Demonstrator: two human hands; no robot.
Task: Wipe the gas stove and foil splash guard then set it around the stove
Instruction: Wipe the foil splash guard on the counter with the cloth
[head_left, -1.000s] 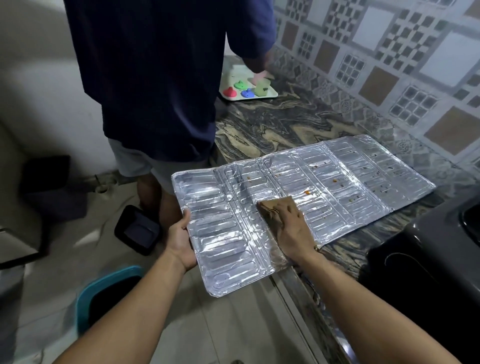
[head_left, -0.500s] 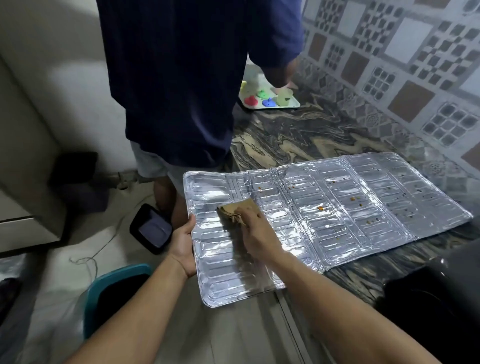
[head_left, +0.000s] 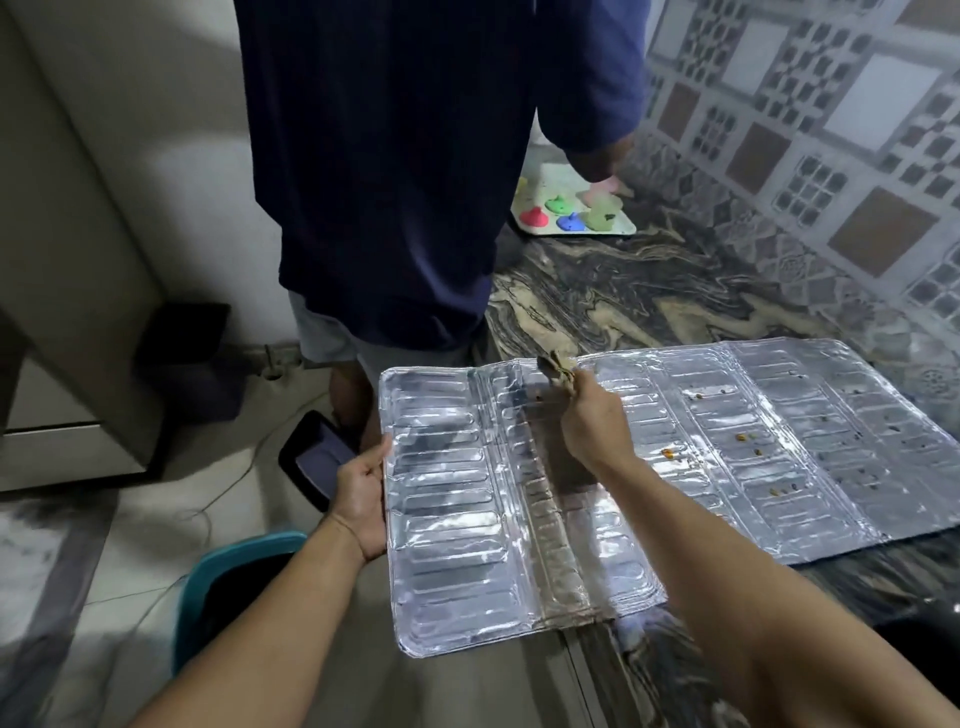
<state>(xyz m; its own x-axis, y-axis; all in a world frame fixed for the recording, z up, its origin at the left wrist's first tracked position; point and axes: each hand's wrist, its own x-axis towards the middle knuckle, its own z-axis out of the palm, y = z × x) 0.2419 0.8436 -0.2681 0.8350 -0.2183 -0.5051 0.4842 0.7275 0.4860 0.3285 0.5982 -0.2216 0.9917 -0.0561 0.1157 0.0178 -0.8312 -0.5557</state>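
The silver foil splash guard (head_left: 727, 467) lies unfolded and flat on the marbled counter (head_left: 623, 301), its left panel hanging past the counter edge. Small orange and dark food specks dot its right panels. My left hand (head_left: 361, 493) grips the guard's left edge. My right hand (head_left: 589, 421) holds a crumpled brown cloth (head_left: 558, 371) at the guard's far edge, near the second fold. Only a dark corner of the gas stove (head_left: 919, 644) shows at the lower right.
Another person in a dark blue shirt (head_left: 405, 182) stands close at the counter's left end. A white tray with coloured shapes (head_left: 571, 215) lies beyond. On the floor are a teal bin (head_left: 228, 571) and a black tray (head_left: 317, 457). Patterned tiles line the wall.
My right hand has swept the cloth from the guard's middle leftward, then up to its far edge. The left hand keeps its hold on the left edge. The view has shifted left.
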